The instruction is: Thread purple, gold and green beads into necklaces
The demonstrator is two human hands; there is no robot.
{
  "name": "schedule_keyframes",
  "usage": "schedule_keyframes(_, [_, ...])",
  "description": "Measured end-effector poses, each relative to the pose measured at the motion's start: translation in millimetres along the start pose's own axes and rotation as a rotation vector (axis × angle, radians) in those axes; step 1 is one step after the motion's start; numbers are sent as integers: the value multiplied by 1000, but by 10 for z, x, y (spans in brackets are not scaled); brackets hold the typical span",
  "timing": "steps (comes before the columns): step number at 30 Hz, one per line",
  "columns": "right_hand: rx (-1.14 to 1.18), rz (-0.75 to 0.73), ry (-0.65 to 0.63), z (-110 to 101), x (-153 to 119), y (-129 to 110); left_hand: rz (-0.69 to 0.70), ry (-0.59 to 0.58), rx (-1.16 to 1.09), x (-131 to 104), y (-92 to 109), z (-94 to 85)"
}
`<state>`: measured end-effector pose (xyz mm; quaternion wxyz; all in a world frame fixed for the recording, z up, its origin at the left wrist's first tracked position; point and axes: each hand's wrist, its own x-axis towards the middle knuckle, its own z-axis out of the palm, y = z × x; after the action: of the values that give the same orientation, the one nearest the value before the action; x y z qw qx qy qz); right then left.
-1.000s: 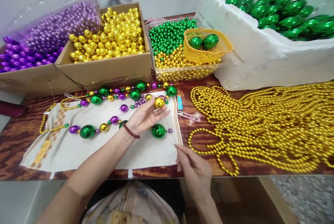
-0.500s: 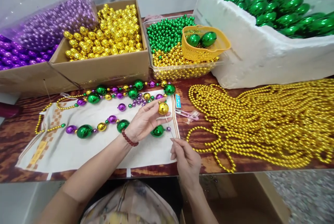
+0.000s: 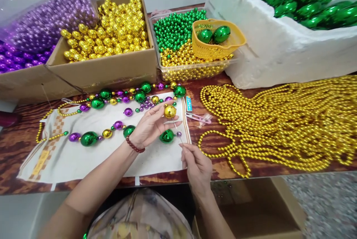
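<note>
Between the fingertips of my left hand (image 3: 152, 125) is a large gold bead (image 3: 170, 111). My right hand (image 3: 197, 166) pinches a thin needle (image 3: 177, 132), whose upper end meets the underside of that bead; a fine thread trails off to the right. Below my left hand, a string of beads lies across the white cloth (image 3: 111, 161), with a green bead (image 3: 166, 136) and a small purple bead (image 3: 179, 134) at its right end. Part of this string is hidden by my left hand. Loose small purple beads (image 3: 145, 106) and a purple bead (image 3: 128, 112) rest on the cloth beyond.
Gold bead strands (image 3: 273, 127) cover the table's right side. Along the back stand a cardboard box (image 3: 111, 66) of gold beads, a clear tub (image 3: 192, 72) with a yellow basket (image 3: 217, 51), and a foam box (image 3: 251, 57) of green beads. Pink-handled scissors (image 3: 199, 118) lie beside the cloth.
The whole view has shifted slightly, with things appearing a little higher and further left. Both hands keep the same hold on the gold bead and the needle.
</note>
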<state>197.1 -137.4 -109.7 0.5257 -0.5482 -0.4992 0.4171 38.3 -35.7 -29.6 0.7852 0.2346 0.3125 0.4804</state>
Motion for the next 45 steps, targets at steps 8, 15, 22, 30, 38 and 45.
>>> schedule_keyframes(8, [32, 31, 19, 35, 64, -60, -130, -103, 136, -80, -214, -43])
schedule_keyframes(15, [199, 133, 128, -129, 136, -36, 202, 20, 855, 97, -239, -140])
schedule_keyframes(22, [303, 184, 57, -232, 95, 71, 356, -162, 2251, 704, -142, -325])
schedule_keyframes(30, [213, 175, 90, -222, 55, 161, 356, -128, 2060, 797, -195, -314])
schedule_keyframes(38, [153, 51, 36, -212, 19, 102, -53, 24, 242, 379, 33, -206])
schedule_keyframes(45, [91, -14, -32, -205, -37, 47, -65, 103, -6, 208, 26, -176])
